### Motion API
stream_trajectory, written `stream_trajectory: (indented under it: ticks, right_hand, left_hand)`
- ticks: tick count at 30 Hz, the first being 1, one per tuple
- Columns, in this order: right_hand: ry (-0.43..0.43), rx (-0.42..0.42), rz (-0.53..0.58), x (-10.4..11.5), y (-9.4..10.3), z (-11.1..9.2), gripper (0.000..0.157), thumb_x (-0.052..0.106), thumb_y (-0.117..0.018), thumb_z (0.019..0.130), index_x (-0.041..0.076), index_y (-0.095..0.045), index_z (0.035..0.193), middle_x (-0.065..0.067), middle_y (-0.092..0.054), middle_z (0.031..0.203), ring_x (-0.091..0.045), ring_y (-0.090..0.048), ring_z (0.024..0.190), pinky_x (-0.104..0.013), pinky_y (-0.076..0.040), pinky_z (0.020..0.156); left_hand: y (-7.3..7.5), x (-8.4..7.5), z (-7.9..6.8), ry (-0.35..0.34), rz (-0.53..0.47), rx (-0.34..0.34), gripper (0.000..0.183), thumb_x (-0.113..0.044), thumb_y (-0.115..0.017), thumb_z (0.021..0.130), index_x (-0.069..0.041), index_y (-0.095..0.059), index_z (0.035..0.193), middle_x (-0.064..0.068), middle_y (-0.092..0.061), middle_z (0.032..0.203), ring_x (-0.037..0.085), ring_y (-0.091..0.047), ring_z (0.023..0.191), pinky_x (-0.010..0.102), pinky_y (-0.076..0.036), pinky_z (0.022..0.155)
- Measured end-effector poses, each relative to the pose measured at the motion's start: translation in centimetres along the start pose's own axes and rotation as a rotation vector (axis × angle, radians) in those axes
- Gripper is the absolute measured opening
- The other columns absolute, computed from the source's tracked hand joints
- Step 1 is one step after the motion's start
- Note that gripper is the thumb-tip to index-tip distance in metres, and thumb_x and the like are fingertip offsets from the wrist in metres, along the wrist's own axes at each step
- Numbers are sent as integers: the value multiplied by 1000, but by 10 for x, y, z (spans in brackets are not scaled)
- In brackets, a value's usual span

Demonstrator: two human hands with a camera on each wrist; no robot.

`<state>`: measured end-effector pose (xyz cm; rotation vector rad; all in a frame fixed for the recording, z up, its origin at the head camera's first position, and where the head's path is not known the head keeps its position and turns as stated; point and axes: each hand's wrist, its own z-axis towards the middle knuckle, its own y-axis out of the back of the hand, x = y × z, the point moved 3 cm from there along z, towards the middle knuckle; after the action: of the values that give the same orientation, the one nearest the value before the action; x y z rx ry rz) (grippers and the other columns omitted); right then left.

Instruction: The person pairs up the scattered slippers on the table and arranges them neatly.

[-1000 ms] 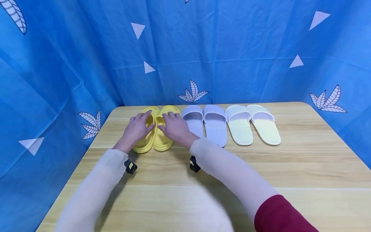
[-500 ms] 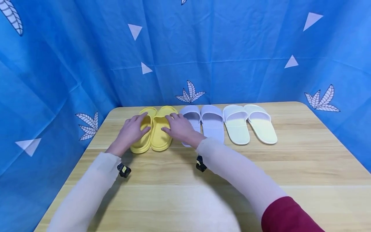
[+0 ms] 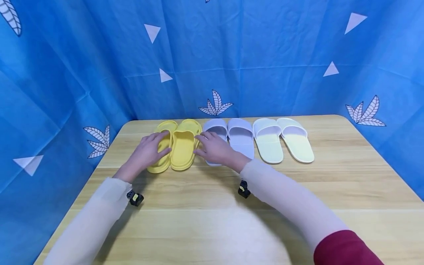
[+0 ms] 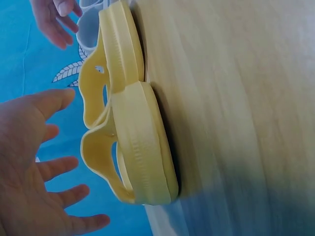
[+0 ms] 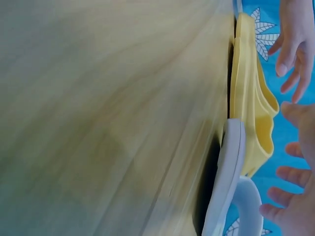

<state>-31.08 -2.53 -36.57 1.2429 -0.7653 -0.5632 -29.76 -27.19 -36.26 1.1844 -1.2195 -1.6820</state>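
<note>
A pair of yellow slippers stands side by side at the back left of the table, toes toward the blue cloth. Over the left one hovers my left hand, its fingers spread and holding nothing; the left wrist view shows a gap between that hand and the yellow slippers. My right hand hangs above the left lavender slipper, hiding part of it, with fingertips near the right yellow slipper's edge. Its loosely bent fingers hold nothing in the right wrist view.
The right lavender slipper lies beside its mate. Farther right is a pale greenish-white pair, its right slipper angled outward. All the slippers line the back of the wooden table. Blue patterned cloth hangs behind and at the sides.
My hands have drawn apart, the left one moving left and the right one moving right off the yellow slippers. The slippers keep their places; the head view has shifted slightly.
</note>
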Motion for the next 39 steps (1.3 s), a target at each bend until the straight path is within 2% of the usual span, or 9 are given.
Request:
stream_trajectory:
  ticks: [8,14,20,26,32,39]
  right_hand:
    - [36,-27,43,-17,8,-20,59,43,-57,98,9,-47,145,-16,-44,146,-37,-39,134,-46,-30,112]
    - [47,-10,10,-25,11,-36,59,45,-56,98,10,-47,144,-17,-43,146,-38,-40,133,-46,-30,112]
    - [49,-36,35,-31,17,-51,60,46,-58,96,10,-48,143,-19,-45,145,-41,-42,130,-49,-34,109]
    - [29,-28,55,-42,22,-63,62,45,-59,96,10,-46,145,-20,-42,147,-43,-40,132,-51,-33,109]
    - [-1,-37,76,-56,25,-75,65,48,-60,95,14,-44,147,-17,-39,149,-41,-35,135,-54,-30,110]
    - [-28,-36,97,-75,26,-96,68,48,-61,94,14,-42,149,-19,-37,150,-42,-34,136,-53,-28,112]
  left_hand:
    - [2,-12,-5,-89,15,15,67,-41,-62,96,-7,-38,149,24,-36,149,48,-31,134,61,-24,110]
    - [0,-15,-8,-95,8,62,68,-45,-62,94,-12,-39,150,22,-33,151,47,-29,135,62,-26,109]
    - [-2,-17,-8,-125,20,74,68,-46,-62,94,-13,-40,150,24,-33,151,47,-30,135,62,-27,108]
    - [-3,-18,-10,-136,24,93,72,-54,-58,94,-16,-38,151,22,-32,151,44,-27,138,62,-26,109]
    - [-4,-22,-12,-164,30,88,72,-55,-58,93,-16,-38,151,20,-34,150,41,-27,139,60,-26,110]
    - [-6,-26,-13,-151,29,84,71,-55,-58,93,-18,-39,151,21,-34,151,43,-26,139,62,-26,109]
